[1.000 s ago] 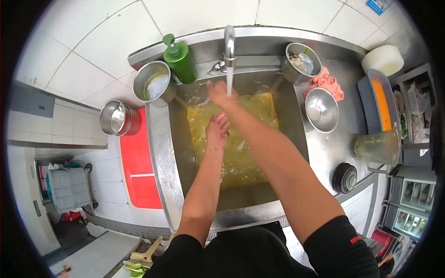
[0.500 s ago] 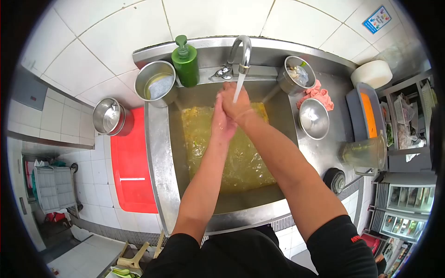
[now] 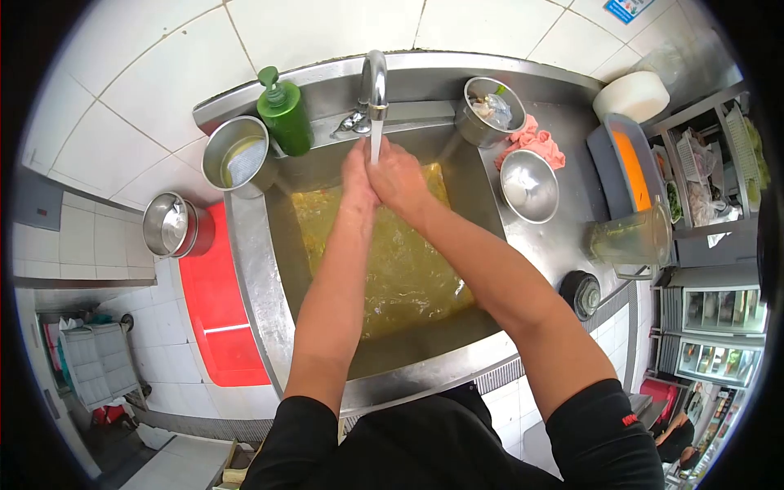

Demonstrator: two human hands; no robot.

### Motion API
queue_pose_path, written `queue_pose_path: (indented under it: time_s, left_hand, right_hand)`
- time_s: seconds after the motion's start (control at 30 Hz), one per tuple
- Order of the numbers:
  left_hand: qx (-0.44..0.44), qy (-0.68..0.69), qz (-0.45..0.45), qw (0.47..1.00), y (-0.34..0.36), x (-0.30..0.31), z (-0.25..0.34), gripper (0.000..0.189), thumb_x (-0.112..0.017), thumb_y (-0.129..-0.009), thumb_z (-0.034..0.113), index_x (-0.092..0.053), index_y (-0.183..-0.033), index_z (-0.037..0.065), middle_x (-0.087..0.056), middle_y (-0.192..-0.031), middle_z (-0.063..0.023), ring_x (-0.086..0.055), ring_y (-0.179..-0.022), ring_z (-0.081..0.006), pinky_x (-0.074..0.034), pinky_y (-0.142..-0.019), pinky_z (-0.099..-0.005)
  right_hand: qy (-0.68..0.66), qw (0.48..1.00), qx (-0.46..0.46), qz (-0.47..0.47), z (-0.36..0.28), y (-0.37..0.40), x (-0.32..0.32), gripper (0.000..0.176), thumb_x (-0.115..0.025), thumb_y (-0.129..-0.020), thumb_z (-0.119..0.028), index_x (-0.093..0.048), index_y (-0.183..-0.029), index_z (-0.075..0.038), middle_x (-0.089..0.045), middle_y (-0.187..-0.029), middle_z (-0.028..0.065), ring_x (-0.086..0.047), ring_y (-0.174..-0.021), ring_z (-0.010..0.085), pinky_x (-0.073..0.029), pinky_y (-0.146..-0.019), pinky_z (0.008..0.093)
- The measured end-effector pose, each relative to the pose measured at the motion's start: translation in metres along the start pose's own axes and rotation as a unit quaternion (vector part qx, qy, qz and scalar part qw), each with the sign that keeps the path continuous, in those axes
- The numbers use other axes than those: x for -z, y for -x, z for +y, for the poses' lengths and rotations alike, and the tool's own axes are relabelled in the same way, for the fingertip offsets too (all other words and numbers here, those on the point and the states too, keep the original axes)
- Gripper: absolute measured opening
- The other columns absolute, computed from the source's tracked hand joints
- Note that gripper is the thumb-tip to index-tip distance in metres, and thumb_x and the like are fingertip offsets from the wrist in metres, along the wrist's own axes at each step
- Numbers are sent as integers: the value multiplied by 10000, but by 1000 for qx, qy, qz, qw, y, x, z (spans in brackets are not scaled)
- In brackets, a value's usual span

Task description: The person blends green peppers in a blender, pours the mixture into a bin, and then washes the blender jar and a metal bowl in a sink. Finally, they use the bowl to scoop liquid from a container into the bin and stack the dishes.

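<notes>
Left hand (image 3: 354, 178) and right hand (image 3: 400, 177) meet under the running faucet (image 3: 376, 90), over the sink (image 3: 268, 278), presumably so its stream (image 3: 376, 144) reaches both. Finger closure, anything between palms: cannot tell.

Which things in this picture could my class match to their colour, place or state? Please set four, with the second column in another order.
Things:
1. tap
2. soap bottle
3. cloth
4. right hand

Descriptions:
A. pink and crumpled, beside a metal bowl
B. touching the left hand
C. running, with water falling from it
D. green, with a pump top

Pairs: 1-C, 2-D, 3-A, 4-B
</notes>
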State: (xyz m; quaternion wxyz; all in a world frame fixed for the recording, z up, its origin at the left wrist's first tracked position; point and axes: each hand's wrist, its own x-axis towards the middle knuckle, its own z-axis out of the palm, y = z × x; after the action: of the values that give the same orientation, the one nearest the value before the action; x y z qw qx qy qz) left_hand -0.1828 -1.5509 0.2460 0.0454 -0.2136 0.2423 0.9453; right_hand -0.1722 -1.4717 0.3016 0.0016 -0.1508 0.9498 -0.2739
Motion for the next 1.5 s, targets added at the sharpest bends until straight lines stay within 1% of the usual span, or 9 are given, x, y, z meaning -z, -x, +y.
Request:
queue_pose_path:
  time_s: [0.1,0.2,0.4,0.47,0.6,0.83,0.9,1.23,1.5]
  left_hand:
    - [-49,8,-41,998,6,-3,5,255,-553,-967,327,-628,-956,83,-642,-887,-46,-626,-873,-194,-516,-824,-353]
    - [-154,-151,-19,976,9,0,10,272,-581,-959,294,-648,-1052,47,-645,-925,-20,-607,-917,-157,-485,-865,-322]
    - [-154,-420,-106,888,32,-3,34,339,-624,-942,260,-674,-1188,31,-662,-1002,-2,-559,-982,-106,-431,-921,-283]
    - [-120,-488,-131,855,30,-2,37,323,-601,-966,280,-693,-1145,27,-675,-1117,-60,-598,-1055,-145,-440,-974,-304]
    - [-84,-418,-179,887,26,5,39,300,-615,-948,251,-717,-1097,11,-676,-1029,-29,-581,-992,-116,-442,-924,-281]
    - [-49,-430,-159,887,34,-4,38,317,-620,-939,268,-713,-1099,11,-691,-1068,-66,-608,-1023,-146,-439,-961,-295]
    - [-51,-443,-153,882,36,-7,37,290,-629,-928,236,-724,-1086,13,-696,-1069,-59,-606,-1017,-139,-433,-966,-287]
    - [-71,-458,-178,868,24,-10,27,327,-621,-926,284,-719,-1099,24,-695,-1060,-76,-599,-1021,-148,-428,-965,-294]
    - [-106,-449,-202,864,27,-16,29,336,-639,-912,263,-707,-1128,15,-697,-1071,-86,-597,-1037,-149,-423,-985,-306]
  right_hand:
    - [86,987,127,56,12,-6,-8,285,-477,-924,-209,-557,-1049,33,-662,-991,234,-621,-965,377,-488,-875,476]
    - [230,940,250,23,24,-10,-8,277,-507,-894,-191,-599,-1007,45,-668,-955,235,-629,-932,380,-490,-872,466]
    - [168,968,83,-168,11,-12,-11,279,-534,-859,-177,-675,-1037,-15,-692,-1040,204,-663,-978,375,-543,-852,436]
    - [174,956,148,-183,21,-24,-23,285,-538,-859,-179,-677,-1057,-28,-696,-1058,193,-673,-984,363,-554,-835,434]
    - [276,891,236,-274,17,-29,-24,275,-540,-859,-176,-699,-1049,-57,-708,-1058,167,-688,-987,321,-567,-807,430]
    - [234,935,136,-228,18,-12,-16,235,-543,-882,-192,-732,-989,-101,-721,-1057,134,-695,-975,289,-565,-797,434]
    - [280,898,317,-121,49,-20,-44,211,-570,-841,-156,-717,-980,-96,-721,-965,142,-707,-872,303,-574,-705,439]
    - [314,900,208,-220,20,-10,1,245,-536,-888,-158,-717,-1042,-95,-705,-1117,127,-686,-1008,256,-555,-832,413]
    - [212,924,318,-31,67,-18,-49,257,-552,-834,-185,-710,-1026,-122,-711,-967,109,-684,-905,274,-541,-742,452]
